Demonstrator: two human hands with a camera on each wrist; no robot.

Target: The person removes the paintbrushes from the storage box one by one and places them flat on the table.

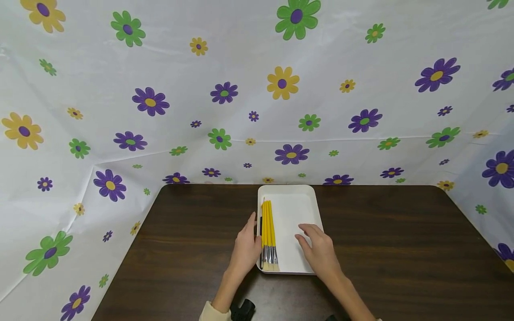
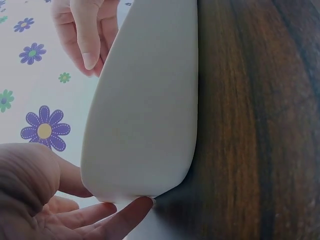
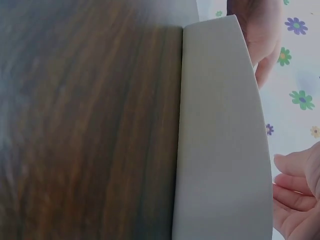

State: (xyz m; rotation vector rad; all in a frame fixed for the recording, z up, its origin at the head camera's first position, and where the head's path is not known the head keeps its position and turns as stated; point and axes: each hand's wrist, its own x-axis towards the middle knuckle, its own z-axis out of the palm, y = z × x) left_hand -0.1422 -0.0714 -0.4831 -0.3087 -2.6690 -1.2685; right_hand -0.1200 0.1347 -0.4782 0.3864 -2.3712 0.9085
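Note:
A white rectangular tray point(image 1: 295, 232) lies at the middle of the far table edge. Along its left side lie several paintbrushes point(image 1: 268, 227) with yellow handles, bristles toward me; a dark slim item is at their left. My left hand point(image 1: 246, 247) holds the tray's left wall, thumb at the rim and fingers along the outside. In the left wrist view, the fingertips of that left hand point(image 2: 100, 220) meet the tray's side point(image 2: 142, 115). My right hand point(image 1: 321, 254) is over the tray's right part, thumb and fingers apart with nothing between them.
The dark wooden table point(image 1: 401, 240) extends to both sides of the tray. A white flowered cloth point(image 1: 241, 67) hangs behind it and along the sides. Black wrist gear point(image 1: 243, 310) shows beside my left sleeve.

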